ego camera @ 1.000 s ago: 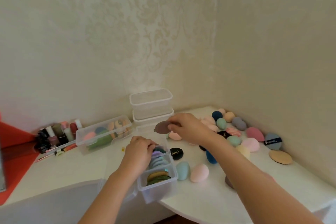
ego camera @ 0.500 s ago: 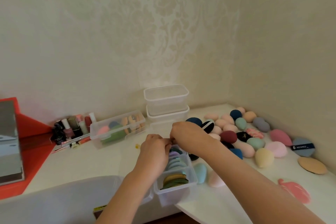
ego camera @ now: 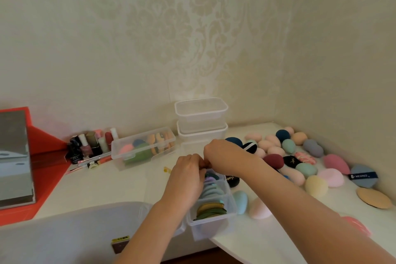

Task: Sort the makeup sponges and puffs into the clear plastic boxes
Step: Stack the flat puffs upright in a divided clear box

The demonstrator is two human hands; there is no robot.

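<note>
Brownish puff [ego camera: 207,165], only a sliver of it showing, sits between the two hands just above the far end of the narrow clear box [ego camera: 211,230], which stands right at the front edge of the table [ego camera: 107,184]. The right hand [ego camera: 222,155] has its fingers curled down and seems to pinch the puff. The left hand [ego camera: 188,174] curls its fingers at the same spot, but I cannot tell whether they grip the puff or part the row.

To do this well, I judge the left fingertips should hold a gap open in the row of flat puffs [ego camera: 211,208]. The right hand can then slip the puff in on edge, parallel to its neighbours. The box is so near the edge that it should not be shoved forward.

What shows of the puff is thin, dark and matte; its shape is hidden.
</note>
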